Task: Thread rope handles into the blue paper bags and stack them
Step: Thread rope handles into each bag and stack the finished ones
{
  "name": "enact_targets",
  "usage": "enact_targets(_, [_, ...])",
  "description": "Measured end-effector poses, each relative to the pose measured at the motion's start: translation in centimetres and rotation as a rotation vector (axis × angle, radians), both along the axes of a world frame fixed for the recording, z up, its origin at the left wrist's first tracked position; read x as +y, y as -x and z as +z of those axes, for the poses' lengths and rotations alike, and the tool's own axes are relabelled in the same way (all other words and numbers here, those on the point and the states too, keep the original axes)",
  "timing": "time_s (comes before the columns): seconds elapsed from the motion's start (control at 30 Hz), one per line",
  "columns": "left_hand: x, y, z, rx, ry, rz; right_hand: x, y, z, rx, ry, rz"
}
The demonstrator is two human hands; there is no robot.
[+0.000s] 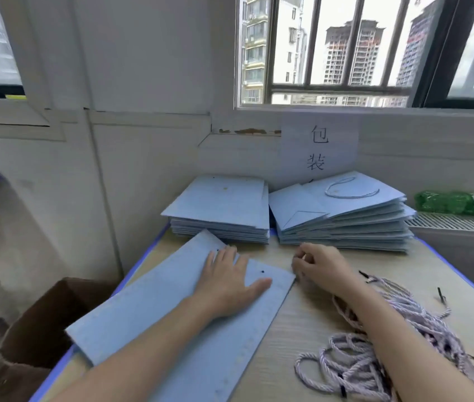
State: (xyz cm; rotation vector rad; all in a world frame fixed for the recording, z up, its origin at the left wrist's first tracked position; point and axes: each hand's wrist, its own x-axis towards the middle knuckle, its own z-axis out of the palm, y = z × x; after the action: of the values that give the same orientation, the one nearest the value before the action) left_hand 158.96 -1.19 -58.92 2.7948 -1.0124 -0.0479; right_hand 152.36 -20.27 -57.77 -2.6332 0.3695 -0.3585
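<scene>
Lying flat on the wooden table (311,311), a folded blue paper bag (172,320) is being pressed down by the person's left hand (231,282), whose fingers are spreading straight across the paper near two small punched holes. Just off the bag's far right corner, the right hand (321,264) is hovering with its fingers curling inward; whether they are pinching anything, I cannot tell from where I am standing. To the right of the bag, under and beside the right forearm, a tangle of pale twisted rope handles (375,352) with dark tips is sprawling over the table. Beyond the bag, a neat stack of flat bags (221,210) is sitting against the wall, and to the right of that stack a second, looser pile of finished bags (343,216) is resting, its top bag showing a looped rope handle. Left of the bag, below the table edge, a brown cardboard box (44,323) is standing open; its contents are too dark to make out. A paper sign (318,152) is hanging on the wall behind the piles.
</scene>
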Motion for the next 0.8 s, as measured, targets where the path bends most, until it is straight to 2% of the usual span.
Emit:
enact_targets(0.13, [-0.1,0.9,-0.3,0.056,-0.018,-0.113,-0.6,0.6,0.6,-0.030,0.033,-0.009])
enact_targets(0.27, [-0.8,1.6,0.4,0.135,-0.030,-0.304,-1.5,1.2,1.1,0.070,0.164,-0.102])
enact_targets(0.4, [-1.3,1.0,1.9,0.183,-0.148,-0.480,-2.2,2.3,1.7,0.102,0.290,-0.212])
enact_targets(0.5, [-1.1,0.0,3.2,0.198,-0.267,-0.485,-3.4,3.3,2.2,0.233,0.324,-0.333])
enact_targets(0.57, [-0.3,-0.5,4.0,0.287,-0.297,-0.432,-4.2,3.8,2.2,0.328,0.296,-0.388])
enact_targets(0.63, [0.8,-0.9,3.9,0.434,-0.229,-0.402,-4.3,3.7,2.0,0.362,0.252,-0.382])
enact_targets(0.7, [1.7,-1.0,3.3,0.535,-0.034,-0.379,-3.8,3.2,1.7,0.317,0.215,-0.300])
enact_targets(0.73, [2.0,-0.9,2.8,0.512,0.053,-0.350,-3.2,2.8,1.6,0.283,0.199,-0.235])
enact_targets(0.8, [1.8,0.0,2.1,0.317,0.102,-0.261,-1.5,2.2,1.6,0.200,0.147,-0.076])
